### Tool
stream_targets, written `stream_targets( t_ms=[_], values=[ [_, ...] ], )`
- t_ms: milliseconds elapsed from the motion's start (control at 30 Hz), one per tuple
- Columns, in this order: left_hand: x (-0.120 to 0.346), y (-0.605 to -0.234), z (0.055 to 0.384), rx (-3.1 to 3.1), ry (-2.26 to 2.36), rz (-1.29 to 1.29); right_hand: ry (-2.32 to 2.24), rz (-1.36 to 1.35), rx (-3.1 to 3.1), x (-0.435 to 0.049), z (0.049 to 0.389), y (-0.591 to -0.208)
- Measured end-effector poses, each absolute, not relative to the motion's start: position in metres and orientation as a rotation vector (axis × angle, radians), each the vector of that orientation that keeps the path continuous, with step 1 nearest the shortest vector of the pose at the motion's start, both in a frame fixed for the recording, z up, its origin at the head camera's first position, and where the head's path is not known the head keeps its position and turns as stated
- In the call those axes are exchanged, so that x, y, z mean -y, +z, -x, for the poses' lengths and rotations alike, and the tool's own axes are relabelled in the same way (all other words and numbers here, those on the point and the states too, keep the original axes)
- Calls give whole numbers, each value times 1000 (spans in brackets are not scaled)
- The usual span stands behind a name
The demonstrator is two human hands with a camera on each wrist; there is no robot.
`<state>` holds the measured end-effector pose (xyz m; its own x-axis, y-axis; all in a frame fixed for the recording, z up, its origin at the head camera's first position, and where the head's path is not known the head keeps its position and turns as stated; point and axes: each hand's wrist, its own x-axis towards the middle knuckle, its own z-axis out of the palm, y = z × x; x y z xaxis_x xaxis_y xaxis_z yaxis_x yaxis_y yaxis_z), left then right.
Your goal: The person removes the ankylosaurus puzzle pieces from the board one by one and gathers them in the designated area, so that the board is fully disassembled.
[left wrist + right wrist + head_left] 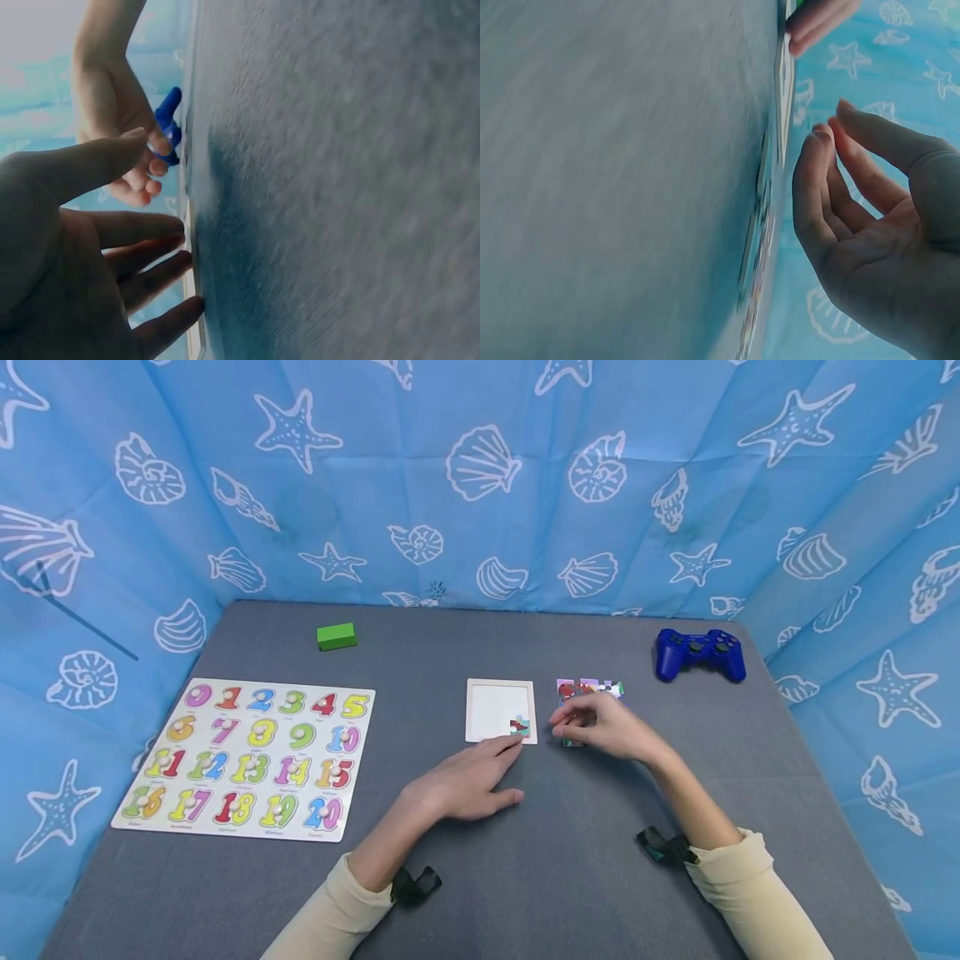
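Note:
A small white square puzzle tray (491,706) with a pale raised rim lies near the middle of the table. One colourful jigsaw piece (520,725) sits in its lower right corner. My left hand (468,779) reaches to the tray's near edge, its fingers extended and the fingertips at the rim. Just right of the tray, my right hand (606,727) hovers over a group of loose jigsaw pieces (591,686) and partly hides them. Its fingers (814,176) are loosely bent toward the thumb, and nothing shows between them in the right wrist view.
On the left lies a white number puzzle board (247,760) with knobbed numerals. A green block (337,636) stands near the back edge. At the back right is a blue game controller (699,653). A blue shell-patterned curtain (480,527) surrounds the grey table (570,877).

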<state>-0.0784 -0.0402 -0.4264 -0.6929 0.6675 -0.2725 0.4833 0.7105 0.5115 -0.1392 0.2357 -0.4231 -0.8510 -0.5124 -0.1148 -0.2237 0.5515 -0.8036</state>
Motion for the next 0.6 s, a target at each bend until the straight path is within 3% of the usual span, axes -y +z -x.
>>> stream_targets(
  t_ms=[600],
  values=[
    [87, -420, 104, -2495, 741, -679, -1107, 565, -2335, -185, 162, -430]
  ],
)
